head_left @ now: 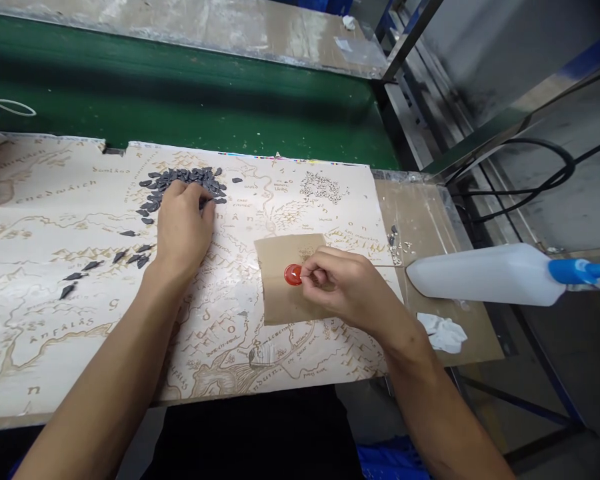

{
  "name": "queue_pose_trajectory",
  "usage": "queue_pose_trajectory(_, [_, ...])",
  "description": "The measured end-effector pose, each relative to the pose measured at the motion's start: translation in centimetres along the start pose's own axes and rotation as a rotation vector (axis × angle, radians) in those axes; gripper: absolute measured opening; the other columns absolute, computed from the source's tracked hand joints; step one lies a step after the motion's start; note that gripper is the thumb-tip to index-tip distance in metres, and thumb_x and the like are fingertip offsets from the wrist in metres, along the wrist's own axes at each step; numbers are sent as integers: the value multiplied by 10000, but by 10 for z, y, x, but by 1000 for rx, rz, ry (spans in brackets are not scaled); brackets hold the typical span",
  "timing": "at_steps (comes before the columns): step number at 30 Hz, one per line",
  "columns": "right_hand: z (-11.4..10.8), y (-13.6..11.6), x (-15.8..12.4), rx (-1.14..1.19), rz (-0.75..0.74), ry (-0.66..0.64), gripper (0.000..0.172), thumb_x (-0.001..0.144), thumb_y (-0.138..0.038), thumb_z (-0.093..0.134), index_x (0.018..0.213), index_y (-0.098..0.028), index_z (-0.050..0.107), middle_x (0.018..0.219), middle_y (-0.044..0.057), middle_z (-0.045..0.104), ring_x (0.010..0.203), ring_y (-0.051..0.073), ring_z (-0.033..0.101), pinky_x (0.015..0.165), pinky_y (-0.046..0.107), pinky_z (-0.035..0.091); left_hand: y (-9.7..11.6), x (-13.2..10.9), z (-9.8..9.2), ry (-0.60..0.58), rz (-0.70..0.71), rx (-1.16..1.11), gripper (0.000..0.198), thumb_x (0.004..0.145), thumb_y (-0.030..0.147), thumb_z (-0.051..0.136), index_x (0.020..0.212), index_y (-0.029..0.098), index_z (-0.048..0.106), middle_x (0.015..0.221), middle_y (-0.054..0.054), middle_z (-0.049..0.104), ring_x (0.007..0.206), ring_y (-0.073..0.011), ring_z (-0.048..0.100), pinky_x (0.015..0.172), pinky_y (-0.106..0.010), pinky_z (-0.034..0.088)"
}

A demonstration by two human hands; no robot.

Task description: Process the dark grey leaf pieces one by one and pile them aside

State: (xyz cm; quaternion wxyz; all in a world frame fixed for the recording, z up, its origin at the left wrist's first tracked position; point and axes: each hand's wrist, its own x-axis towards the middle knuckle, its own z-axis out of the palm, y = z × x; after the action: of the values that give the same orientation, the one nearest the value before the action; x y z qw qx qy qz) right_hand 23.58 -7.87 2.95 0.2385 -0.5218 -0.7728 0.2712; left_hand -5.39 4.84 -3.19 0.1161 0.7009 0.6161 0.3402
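Note:
My left hand [186, 227] reaches into a heap of small dark grey leaf-shaped pieces [170, 179]. Its fingers are bent and drawn together, and anything between the tips is hidden. My right hand [337, 283] is closed in a pinch on a thin stick [387, 267], whose back end sticks out to the right. Right by the pinching fingers, a small shiny red round dish [293, 274] lies on a square of brown cardboard [277, 303]. Whether the stick touches the dish is hard to make out.
A map-printed sheet [220, 267] covers the table. Loose grey pieces [91, 265] trail left; tiny pale bits [324, 187] lie upper right. A white bottle with a blue top [485, 272] and crumpled tissue [443, 333] are at right. A green belt [205, 100] runs behind.

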Motion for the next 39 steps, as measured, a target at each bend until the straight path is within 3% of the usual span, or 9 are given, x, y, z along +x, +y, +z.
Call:
queue_pose_trajectory(5, [-6,-1,-1,23,22,-16,157,957,-123,671,848,-235,659,810,-13,630,707,150,552,664,335,411,9,-8,-10,-46,-12,62,119,1026,250,643,1018,225,759,1125,-172,704,1141,-412,655,993,-556,524])
queue_pose_trajectory(9, [-13,4,-10,17,115,66,134,983,-160,676,872,-227,710,804,-9,634,721,158,570,678,335,426,11,-18,-23,-17,-15,20,151,1017,268,681,1035,213,820,1193,-171,723,1030,-353,685,934,-508,528])
queue_pose_trajectory(12, [-8,9,-19,-8,193,33,158,960,-148,685,828,-233,698,775,-19,626,692,156,558,663,333,414,15,-27,-31,23,-22,-45,146,992,281,734,1004,219,865,1066,-123,757,896,-294,676,900,-477,536])
queue_pose_trajectory(18, [12,8,-30,-70,216,-6,143,934,-116,694,856,-236,695,802,-28,666,697,150,584,677,327,412,34,-65,-40,-58,-284,-309,132,930,330,856,1010,240,908,829,-34,812,690,-207,664,683,-363,521])
queue_pose_trajectory(22, [9,7,-33,89,226,74,113,940,-157,707,865,-237,735,785,-29,656,702,146,587,669,316,448,38,-93,-45,-183,-225,-246,69,953,307,838,965,256,882,925,-36,856,763,-221,734,776,-367,553])
queue_pose_trajectory(27, [0,9,-41,265,279,121,71,932,-189,745,884,-233,774,765,-28,652,679,140,572,617,298,455,24,-112,-66,-177,-52,-96,116,1032,317,747,977,268,838,1004,-47,822,813,-238,722,818,-374,525])
queue_pose_trajectory(33, [3,9,-54,349,324,158,69,926,-199,774,864,-229,777,738,-23,649,640,133,541,571,285,427,6,-129,-89,-179,-256,-102,167,973,430,852,1079,306,885,1051,-36,867,878,-256,785,871,-355,576])
queue_pose_trajectory(35, [4,6,-55,388,329,178,74,932,-206,795,863,-231,786,728,-24,646,631,130,542,564,276,438,11,-129,-90,-177,-409,-262,214,908,462,934,1041,296,912,968,-45,878,858,-255,800,851,-336,613])
queue_pose_trajectory(39, [10,-11,-50,600,311,234,88,959,-243,863,891,-239,806,778,-4,733,642,136,659,540,250,504,45,-123,-79,-174,-684,-946,346,704,474,1108,869,236,920,822,-60,842,622,-156,707,602,-236,599])
